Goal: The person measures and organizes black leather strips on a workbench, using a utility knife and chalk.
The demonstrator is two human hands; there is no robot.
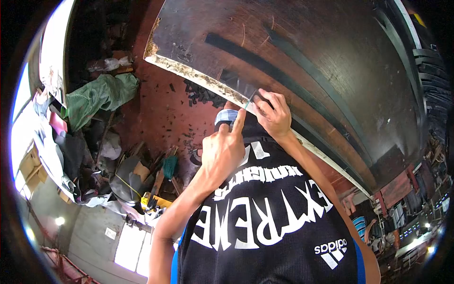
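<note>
My right hand (274, 113) is at the near edge of the dark tabletop, its fingers curled together over a small dark piece (255, 96). What that piece is, I cannot make out. A thin greenish sliver (247, 104) shows beside those fingertips. Just left of it, my left hand (222, 146) has its index finger stretched up to the pale table edge (208, 84), while its other fingers are partly hidden. A flat dark piece (235, 81) lies on the tabletop just beyond the edge. From near my right hand, a long black strip (326, 146) runs right along the edge.
More long black strips (265, 66) lie across the tabletop (350, 52). Dark scraps (203, 94) litter the red floor. On the left are a green sack (101, 97) and piled material. Stacked black strips (432, 90) sit at far right.
</note>
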